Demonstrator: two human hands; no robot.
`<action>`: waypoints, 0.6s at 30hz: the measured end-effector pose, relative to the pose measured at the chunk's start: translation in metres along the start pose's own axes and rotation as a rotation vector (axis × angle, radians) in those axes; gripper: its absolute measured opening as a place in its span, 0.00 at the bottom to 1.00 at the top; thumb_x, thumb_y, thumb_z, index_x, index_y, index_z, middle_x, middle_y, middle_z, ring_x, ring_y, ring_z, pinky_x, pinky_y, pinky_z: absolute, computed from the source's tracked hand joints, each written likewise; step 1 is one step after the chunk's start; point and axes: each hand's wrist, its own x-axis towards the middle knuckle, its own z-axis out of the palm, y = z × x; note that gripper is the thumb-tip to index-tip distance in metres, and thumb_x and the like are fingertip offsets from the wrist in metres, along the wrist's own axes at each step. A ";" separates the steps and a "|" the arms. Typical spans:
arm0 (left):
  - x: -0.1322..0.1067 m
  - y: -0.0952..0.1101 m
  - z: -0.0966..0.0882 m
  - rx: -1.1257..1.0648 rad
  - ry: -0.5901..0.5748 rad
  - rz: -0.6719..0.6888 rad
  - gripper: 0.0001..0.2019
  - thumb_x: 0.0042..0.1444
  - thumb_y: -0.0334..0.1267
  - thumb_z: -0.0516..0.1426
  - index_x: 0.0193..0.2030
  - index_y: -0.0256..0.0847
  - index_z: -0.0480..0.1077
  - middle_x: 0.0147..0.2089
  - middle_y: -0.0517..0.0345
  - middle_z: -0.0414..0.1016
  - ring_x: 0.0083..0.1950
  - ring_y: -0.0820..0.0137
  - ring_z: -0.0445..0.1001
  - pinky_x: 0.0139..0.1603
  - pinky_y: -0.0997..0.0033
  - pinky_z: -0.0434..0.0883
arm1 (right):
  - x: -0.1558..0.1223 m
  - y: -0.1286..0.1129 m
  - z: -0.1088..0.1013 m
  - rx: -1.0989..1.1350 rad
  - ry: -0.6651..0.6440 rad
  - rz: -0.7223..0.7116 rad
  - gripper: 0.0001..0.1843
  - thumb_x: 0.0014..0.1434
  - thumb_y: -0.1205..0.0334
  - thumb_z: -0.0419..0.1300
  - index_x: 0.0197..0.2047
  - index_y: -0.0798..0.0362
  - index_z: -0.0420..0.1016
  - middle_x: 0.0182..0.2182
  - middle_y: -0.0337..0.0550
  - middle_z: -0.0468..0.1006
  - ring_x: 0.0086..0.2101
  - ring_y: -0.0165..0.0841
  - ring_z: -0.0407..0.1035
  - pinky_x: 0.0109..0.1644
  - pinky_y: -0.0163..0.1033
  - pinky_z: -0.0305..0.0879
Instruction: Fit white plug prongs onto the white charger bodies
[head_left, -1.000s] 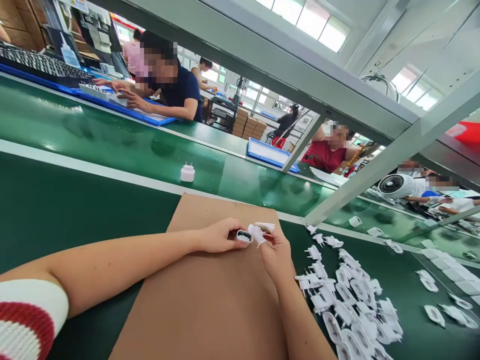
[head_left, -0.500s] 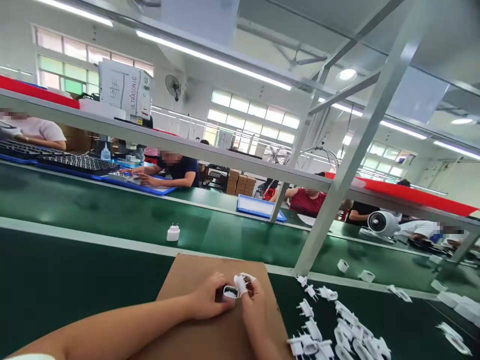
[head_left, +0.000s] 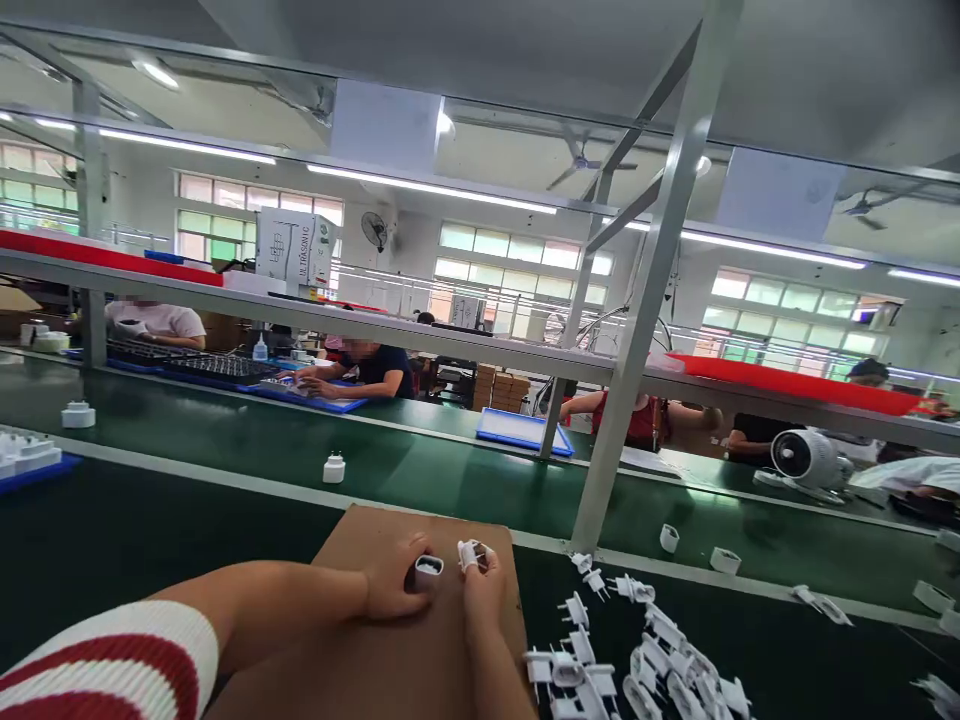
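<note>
My left hand (head_left: 391,588) is closed around a white charger housing (head_left: 430,568), whose open end faces up. Dark parts show inside that opening. To its right, my right hand (head_left: 484,590) pinches a white plug cap (head_left: 470,555) between thumb and fingers. A gap lies between the cap and the housing. Both hands are over a brown cardboard sheet (head_left: 352,650). Beside my right forearm lies a loose pile of white plug caps (head_left: 667,650) with pins.
A white charger (head_left: 334,468) stands on the green belt (head_left: 420,470) ahead. Two empty housings (head_left: 669,538) sit at the right. A metal post (head_left: 626,400) rises near the caps. Blue trays (head_left: 517,432) and several co-workers are across the belt.
The view has levelled and swung left. My hands have drawn apart, so the plug cap that was close against the housing is now separated from it.
</note>
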 end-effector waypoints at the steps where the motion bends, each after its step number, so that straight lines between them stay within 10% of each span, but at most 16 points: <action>1: -0.001 0.003 -0.001 0.007 0.002 -0.007 0.19 0.44 0.42 0.62 0.42 0.41 0.64 0.48 0.50 0.71 0.48 0.58 0.68 0.51 0.59 0.67 | -0.001 0.000 0.000 -0.002 -0.004 0.000 0.29 0.38 0.40 0.72 0.34 0.58 0.80 0.27 0.48 0.83 0.27 0.39 0.75 0.32 0.39 0.69; 18: -0.007 0.005 0.010 0.082 0.015 -0.050 0.20 0.41 0.44 0.63 0.40 0.41 0.64 0.47 0.49 0.72 0.49 0.55 0.70 0.51 0.57 0.68 | -0.009 -0.003 -0.006 -0.207 -0.014 -0.021 0.24 0.43 0.43 0.68 0.34 0.57 0.79 0.29 0.53 0.84 0.31 0.46 0.78 0.35 0.43 0.70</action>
